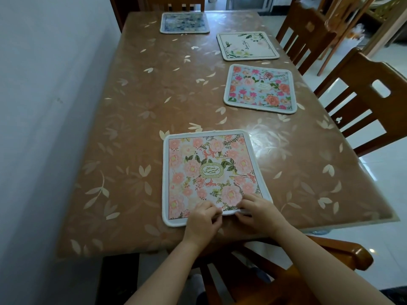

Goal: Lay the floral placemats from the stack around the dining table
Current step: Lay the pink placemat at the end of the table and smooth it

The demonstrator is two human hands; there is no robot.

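Hands (203, 219) (261, 213) pinching near edge of pink placemat (209, 170), open tablecloth (132, 111) leftward.

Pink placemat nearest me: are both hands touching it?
Touching. Head view shows the left hand and right hand pinching the pink placemat at its near edge.

Counter (136, 111): brown leaf-print covering, smooth, glossy, plastic-like; glare patches centre right.
Near placemat (204, 168), lower centre: matt cloth, printed flowers, white stitched border.
Pink-blue placemat (259, 88), white placemat (247, 46), blue placemat (184, 22), upper frame: same matt cloth look.
Chairs (363, 111), right edge: varnished wood, semi-gloss.
Floor (378, 186), right: pale tile, high gloss.
Wall (44, 106), left: smooth, matt.
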